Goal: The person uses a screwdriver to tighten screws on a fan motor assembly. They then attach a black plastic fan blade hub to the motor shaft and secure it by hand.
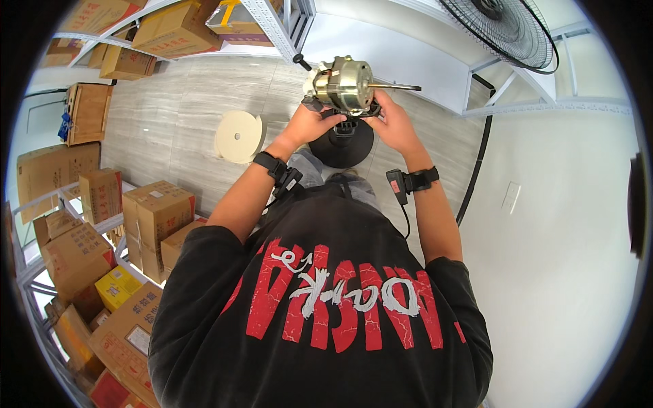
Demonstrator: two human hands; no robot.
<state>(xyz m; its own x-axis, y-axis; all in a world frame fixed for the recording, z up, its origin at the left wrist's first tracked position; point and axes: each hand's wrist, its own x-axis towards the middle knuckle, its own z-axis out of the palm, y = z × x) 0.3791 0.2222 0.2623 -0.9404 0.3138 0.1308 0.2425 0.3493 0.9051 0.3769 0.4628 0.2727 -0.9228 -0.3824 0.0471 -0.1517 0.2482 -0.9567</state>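
A bare metal fan motor (pixel 350 83) is in front of me, its long shaft (pixel 398 86) pointing right and a black knob (pixel 299 61) at its upper left. My left hand (pixel 307 128) grips the motor's lower left side, thumb toward the middle. On the other side, my right hand (pixel 394 126) has its fingers curled at the lower right, beneath the shaft. Both hands' far fingers are partly hidden by the motor. Below it is a round black stand base (pixel 350 153), partly covered by my hands.
A cream-coloured round roll (pixel 239 136) lies on the floor to the left. A caged black fan (pixel 503 30) sits at the upper right on white shelving. Cardboard boxes (pixel 158 217) fill racks on the left. A black cable strip (pixel 476 170) runs along the right wall.
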